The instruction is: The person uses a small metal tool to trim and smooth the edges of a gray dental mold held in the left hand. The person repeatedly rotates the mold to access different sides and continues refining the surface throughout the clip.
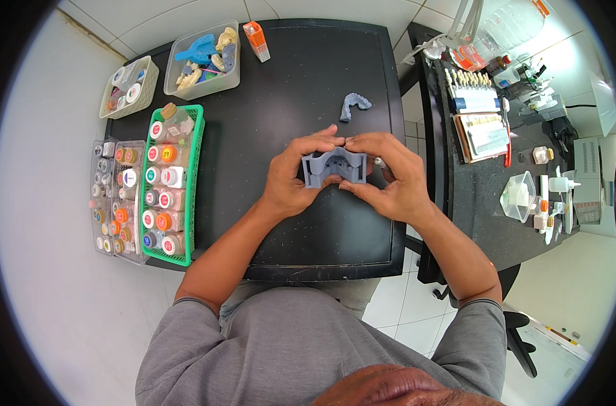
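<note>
A grey dental model (pixel 316 170) with a hollowed middle and slotted side blocks is raised over the black table (pixel 267 122). My left hand (pixel 285 177) grips its left side, and my right hand (pixel 401 177) closes round the right side. The fingertips of both hands nearly meet at its far edge, while the thumbs press from the near side. A ring shows on one right-hand finger. Just beyond my hands, a separate blue-grey, horseshoe-shaped dental arch (pixel 348 107) lies on the table. The model's underside is hidden from me.
A green basket (pixel 194 176) of capped jars stands at the left, beside clear trays (pixel 122 254) of small jars. Farther back are a plastic tub (pixel 220 88) of dental casts and an orange-white box (pixel 256 42). A second bench (pixel 470 227) with shade guides stands right.
</note>
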### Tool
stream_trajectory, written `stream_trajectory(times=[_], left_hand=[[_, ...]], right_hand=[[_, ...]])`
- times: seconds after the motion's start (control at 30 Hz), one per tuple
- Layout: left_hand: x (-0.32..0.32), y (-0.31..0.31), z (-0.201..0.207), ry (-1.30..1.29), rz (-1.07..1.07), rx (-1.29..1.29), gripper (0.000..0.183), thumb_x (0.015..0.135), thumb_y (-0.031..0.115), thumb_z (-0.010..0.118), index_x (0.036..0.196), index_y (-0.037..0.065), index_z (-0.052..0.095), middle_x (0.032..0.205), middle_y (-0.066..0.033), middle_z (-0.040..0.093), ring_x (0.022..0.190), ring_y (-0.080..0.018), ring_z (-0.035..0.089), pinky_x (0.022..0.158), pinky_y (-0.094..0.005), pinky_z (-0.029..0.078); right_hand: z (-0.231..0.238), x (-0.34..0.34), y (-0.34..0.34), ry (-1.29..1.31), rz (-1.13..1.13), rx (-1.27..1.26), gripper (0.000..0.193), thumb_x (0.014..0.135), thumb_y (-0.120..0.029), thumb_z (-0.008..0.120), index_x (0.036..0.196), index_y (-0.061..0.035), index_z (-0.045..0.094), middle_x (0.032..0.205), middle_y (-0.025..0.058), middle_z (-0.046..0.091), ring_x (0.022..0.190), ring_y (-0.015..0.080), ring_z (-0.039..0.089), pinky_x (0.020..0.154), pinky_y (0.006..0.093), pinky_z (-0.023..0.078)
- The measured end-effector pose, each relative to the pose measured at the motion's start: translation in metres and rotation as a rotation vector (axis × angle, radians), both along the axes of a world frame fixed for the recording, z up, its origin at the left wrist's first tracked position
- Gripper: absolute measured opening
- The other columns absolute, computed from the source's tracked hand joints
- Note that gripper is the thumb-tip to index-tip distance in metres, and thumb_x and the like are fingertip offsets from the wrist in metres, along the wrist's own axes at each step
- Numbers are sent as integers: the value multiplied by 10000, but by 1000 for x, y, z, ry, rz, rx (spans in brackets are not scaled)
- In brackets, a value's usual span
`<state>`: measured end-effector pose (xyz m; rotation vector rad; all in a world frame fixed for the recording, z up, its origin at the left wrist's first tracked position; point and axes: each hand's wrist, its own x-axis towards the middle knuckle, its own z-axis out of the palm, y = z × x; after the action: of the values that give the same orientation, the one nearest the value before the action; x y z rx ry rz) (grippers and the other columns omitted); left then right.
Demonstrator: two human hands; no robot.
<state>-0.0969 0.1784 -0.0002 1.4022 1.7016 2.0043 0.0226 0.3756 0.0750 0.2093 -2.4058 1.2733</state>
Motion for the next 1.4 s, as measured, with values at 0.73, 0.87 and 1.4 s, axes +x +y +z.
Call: stream_trajectory(times=[0.73, 0.87, 1.4], left_hand=[[2, -3, 3, -76, -50, 16, 670, 872, 28, 899, 1444, 42, 551, 1651, -254, 516, 1472, -326, 597, 1194, -443, 520], [1, -2, 0, -171, -166, 98, 662, 919, 76, 858, 1474, 18, 500, 1667, -305, 469, 1505, -354, 561, 1229, -460, 485], [8, -4, -2, -366, -229, 57, 798, 1006, 180, 850, 1618, 19, 363, 1588, -199, 484, 1446, -319, 599, 1169, -439, 526]], right_hand=[[3, 4, -4, -167, -155, -150, 588, 853, -23, 913, 1415, -61, 743, 1163, 122, 784, 878, 143, 703, 728, 281, 558], [1, 3, 1, -185, -198, -151, 590, 869, 0, 891, 1435, -55, 733, 1106, 120, 810, 821, 125, 707, 712, 274, 553], [-2, 4, -1, -226, -272, -193, 290, 868, -99, 908, 1034, 5, 694, 847, 80, 748, 751, 126, 702, 683, 307, 524]])
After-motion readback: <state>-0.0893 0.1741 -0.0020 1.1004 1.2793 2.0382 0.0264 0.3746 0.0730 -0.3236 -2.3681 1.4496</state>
